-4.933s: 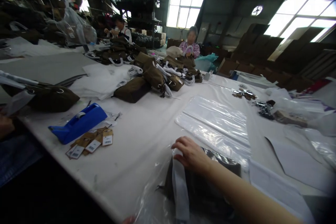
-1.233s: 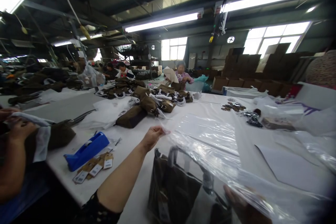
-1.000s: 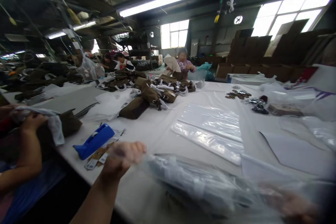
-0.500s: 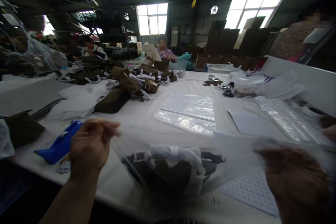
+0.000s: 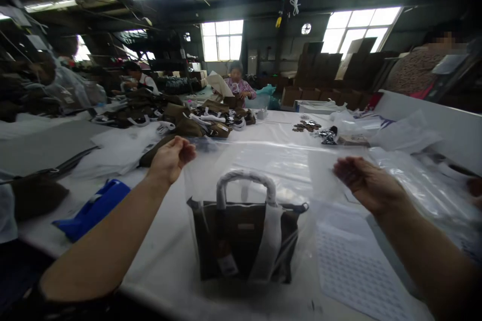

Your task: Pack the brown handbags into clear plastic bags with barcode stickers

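Note:
A dark brown handbag [image 5: 246, 230] stands upright before me inside a clear plastic bag [image 5: 211, 160]. White wrapping covers its handle [image 5: 246, 175], and a white tag [image 5: 228, 265] hangs on its front. My left hand [image 5: 171, 158] is closed in a pinch at the upper left of the plastic bag. Across from it, my right hand [image 5: 363, 180] is pinched at the bag's upper right edge, its fingertips slightly blurred. Between the hands, the top of the plastic is stretched wide above the handle.
A blue object [image 5: 94, 210] lies at the left. Several brown bags [image 5: 181, 123] are piled at the back. A patterned white sheet [image 5: 357, 261] and clear plastic [image 5: 417, 185] lie right, near a low white partition [image 5: 422, 110]. A co-worker [image 5: 239, 85] sits across the table.
Both hands have moved up and away from me, stretching the plastic bag taller. The handbag now shows upright, with its handle raised. My view has tilted slightly upward.

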`<state>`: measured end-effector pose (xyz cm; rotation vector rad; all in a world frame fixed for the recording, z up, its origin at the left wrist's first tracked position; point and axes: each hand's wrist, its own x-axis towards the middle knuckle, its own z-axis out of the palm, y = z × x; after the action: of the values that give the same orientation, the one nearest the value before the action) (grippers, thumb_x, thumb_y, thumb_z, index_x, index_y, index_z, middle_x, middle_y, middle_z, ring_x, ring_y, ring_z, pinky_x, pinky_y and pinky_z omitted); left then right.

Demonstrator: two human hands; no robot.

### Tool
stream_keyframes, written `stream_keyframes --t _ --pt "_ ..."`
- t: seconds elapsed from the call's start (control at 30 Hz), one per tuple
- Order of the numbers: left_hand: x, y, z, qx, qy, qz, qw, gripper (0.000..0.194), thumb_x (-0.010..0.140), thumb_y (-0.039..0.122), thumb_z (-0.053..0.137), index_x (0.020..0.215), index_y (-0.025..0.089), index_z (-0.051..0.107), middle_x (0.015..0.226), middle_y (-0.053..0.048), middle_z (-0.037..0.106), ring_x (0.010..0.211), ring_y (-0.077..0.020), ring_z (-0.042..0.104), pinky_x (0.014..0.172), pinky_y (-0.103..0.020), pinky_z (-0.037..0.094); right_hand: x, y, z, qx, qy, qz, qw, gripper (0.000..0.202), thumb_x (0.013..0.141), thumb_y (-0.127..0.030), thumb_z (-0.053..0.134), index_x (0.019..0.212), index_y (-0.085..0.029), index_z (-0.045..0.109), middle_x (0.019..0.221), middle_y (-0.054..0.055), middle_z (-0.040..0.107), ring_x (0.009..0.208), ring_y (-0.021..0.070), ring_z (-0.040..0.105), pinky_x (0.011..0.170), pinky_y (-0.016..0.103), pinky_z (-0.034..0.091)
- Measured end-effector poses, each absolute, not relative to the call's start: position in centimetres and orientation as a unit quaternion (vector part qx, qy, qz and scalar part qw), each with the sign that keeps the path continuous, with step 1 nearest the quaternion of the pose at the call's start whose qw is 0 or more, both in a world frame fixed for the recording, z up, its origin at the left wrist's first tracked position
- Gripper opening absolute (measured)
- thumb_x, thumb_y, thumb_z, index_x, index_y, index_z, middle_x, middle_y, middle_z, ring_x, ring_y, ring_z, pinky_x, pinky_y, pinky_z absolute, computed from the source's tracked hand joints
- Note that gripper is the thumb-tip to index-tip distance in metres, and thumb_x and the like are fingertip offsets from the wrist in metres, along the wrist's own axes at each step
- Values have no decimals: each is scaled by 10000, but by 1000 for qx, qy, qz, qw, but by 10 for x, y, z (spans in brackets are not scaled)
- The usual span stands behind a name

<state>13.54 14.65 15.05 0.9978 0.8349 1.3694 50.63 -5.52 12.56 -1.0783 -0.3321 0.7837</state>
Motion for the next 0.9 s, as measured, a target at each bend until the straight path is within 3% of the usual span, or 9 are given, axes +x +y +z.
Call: stream_keyframes --t 0.1,0.2,0.27,0.4,0.57,0.67,0.8,0.9 --pt "135 161 183 458 321 599 572 261 924 150 388 711 127 536 572 4 607 502 -97 602 525 -236 536 519 -39 154 -483 -160 336 792 233 843 -131 460 687 -182 625 638 3 653 602 108 638 670 260 568" --pt "114 147 180 532 258 573 568 180 893 233 502 746 140 548 599 19 615 535 -91 607 572 -221 531 536 -61 144 -488 -214 298 792 98 765 -202 577 695 -219 643 644 -4 649 596 125 632 637 252 566" --pt "101 133 149 573 260 512 584 220 815 347 621 744 147 562 608 19 629 552 -90 604 593 -198 517 546 -82 111 -511 -261 314 756 75 669 -302 690 671 -238 652 631 -4 645 592 139 624 624 240 559" --pt "91 102 48 588 332 382 631 335 742 456 669 697 136 583 591 -14 650 566 -110 606 598 -202 502 542 -116 10 -578 -262 423 647 297 542 -438 791 627 -187 657 615 23 648 631 162 631 660 242 534" --pt "83 54 -50 605 378 231 662 409 784 542 566 728 140 622 672 -48 693 629 -164 654 668 -297 523 512 -167 -80 -635 -332 489 497 358 682 -491 688 665 -133 678 667 76 663 682 202 636 698 326 509" --pt "65 34 -70 625 374 135 672 361 757 507 617 731 153 681 808 -75 720 846 -208 660 869 -363 475 508 -199 -85 -657 -392 513 389 297 669 -420 713 788 -148 714 790 101 694 770 227 653 741 360 512" --pt "40 29 -75 709 326 30 624 243 785 438 610 817 223 719 1126 -71 658 1218 -236 472 1039 -408 324 479 -200 -48 -683 -491 455 294 362 627 -351 751 958 -212 705 982 102 682 927 263 626 843 415 480" --pt "31 32 -76 762 291 8 578 215 807 408 588 856 245 719 1116 -61 662 1238 -233 449 1048 -427 305 407 -175 -34 -638 -627 371 252 536 688 -417 703 1188 -266 582 1213 82 571 1099 253 526 971 409 383"
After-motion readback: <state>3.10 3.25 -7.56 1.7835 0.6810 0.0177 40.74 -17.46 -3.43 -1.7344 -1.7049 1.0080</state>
